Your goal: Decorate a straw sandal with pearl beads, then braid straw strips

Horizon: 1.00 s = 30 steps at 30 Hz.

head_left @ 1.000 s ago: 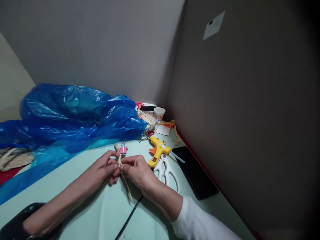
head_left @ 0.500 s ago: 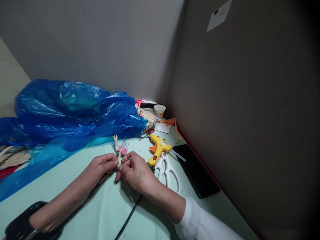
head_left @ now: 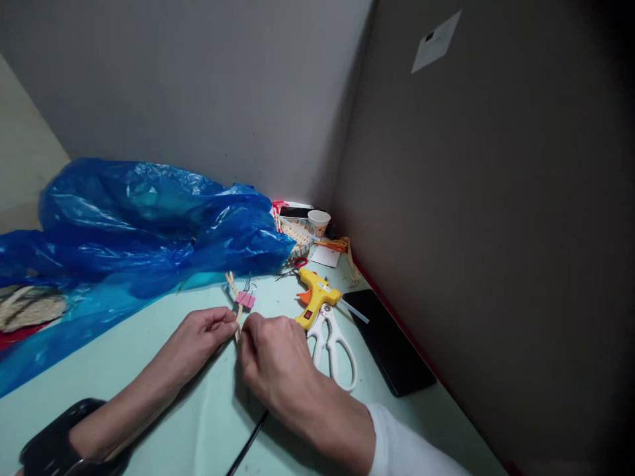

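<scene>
My left hand [head_left: 208, 334] pinches a pale, straw-like braided strip [head_left: 240, 312] between thumb and fingers. A pink binder clip [head_left: 245, 299] grips the strip just beyond my fingertips, and the strip's loose ends stick out past it. My right hand [head_left: 275, 357] is close beside the left at the strip's near part, its fingers curled in. Its back faces me, so whatever those fingers hold is hidden. Right of my right hand lie a yellow glue gun [head_left: 317, 297] with a clear glue stick in its back and white-handled scissors [head_left: 331, 350].
Blue plastic sheeting [head_left: 159, 218] is heaped at the back left. A small woven basket [head_left: 300, 244], a paper cup [head_left: 319, 221], red-handled scissors [head_left: 299, 263] and orange strands [head_left: 337, 244] sit in the far corner. A black tablet [head_left: 391, 344] lies at right; a black cord [head_left: 248, 443] runs toward me.
My right hand has turned over, so its back now hides its fingers, and it has shifted slightly nearer me. My left hand keeps its pinch on the strip.
</scene>
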Tool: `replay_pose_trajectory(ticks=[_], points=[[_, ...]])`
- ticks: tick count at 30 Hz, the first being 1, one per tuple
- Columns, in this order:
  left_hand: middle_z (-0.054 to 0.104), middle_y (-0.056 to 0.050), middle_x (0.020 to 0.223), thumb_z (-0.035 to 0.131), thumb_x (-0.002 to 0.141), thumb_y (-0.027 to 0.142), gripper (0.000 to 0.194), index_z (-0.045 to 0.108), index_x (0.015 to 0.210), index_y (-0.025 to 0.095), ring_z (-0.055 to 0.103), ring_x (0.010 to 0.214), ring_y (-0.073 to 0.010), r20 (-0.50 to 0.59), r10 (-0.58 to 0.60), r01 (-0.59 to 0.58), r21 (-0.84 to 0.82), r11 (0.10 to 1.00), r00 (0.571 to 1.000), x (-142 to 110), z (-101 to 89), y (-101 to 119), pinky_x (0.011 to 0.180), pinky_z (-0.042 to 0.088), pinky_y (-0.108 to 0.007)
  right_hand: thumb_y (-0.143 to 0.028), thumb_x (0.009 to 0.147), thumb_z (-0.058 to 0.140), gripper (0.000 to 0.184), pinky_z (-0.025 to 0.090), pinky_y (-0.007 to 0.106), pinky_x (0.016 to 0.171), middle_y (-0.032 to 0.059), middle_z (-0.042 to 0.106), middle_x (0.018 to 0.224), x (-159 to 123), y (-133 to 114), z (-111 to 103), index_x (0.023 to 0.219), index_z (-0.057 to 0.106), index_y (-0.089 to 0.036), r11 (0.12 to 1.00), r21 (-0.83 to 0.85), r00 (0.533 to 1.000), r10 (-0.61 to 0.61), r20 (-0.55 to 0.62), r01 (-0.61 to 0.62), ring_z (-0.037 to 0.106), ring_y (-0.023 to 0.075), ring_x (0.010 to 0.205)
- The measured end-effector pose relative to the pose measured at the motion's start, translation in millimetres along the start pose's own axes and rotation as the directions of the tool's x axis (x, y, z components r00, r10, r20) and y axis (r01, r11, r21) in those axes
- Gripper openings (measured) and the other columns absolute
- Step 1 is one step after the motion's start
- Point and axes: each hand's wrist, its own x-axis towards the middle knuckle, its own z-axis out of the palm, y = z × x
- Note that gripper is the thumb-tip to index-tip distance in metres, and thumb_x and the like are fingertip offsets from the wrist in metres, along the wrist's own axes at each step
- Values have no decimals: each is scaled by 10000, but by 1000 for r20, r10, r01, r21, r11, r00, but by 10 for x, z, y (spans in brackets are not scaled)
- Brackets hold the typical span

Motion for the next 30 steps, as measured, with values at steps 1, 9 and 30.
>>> replay_pose_trajectory(ticks=[1, 9, 30], points=[[457, 62, 510, 745, 627, 444, 325, 551, 563, 191, 372, 548, -118, 0, 2, -2, -6, 1000, 1000, -4, 4, -11, 537, 272, -240, -189, 956, 472, 199, 214, 339, 532, 81, 736, 752, -28, -25, 34, 930, 669, -174, 998, -38, 999, -45, -21, 44, 639, 216, 574], [583, 25, 600, 756, 643, 425, 290, 640, 695, 164, 443, 531, -119, 29, -72, 76, -148, 986, 997, -39, -30, -58, 535, 305, -243, -41, 789, 559, 185, 325, 326, 425, 103, 683, 760, -209, -161, 258, 963, 619, -60, 798, -399, 842, -529, -105, 451, 620, 237, 551], [618, 7, 709, 775, 666, 552, 424, 616, 790, 180, 511, 641, -151, 154, 36, -3, -204, 979, 987, -109, -95, -49, 599, 348, -261, -159, 923, 493, 282, 335, 244, 653, -11, 603, 676, 211, 0, 146, 683, 640, -168, 794, 587, 985, 84, 151, -158, 521, 125, 674]])
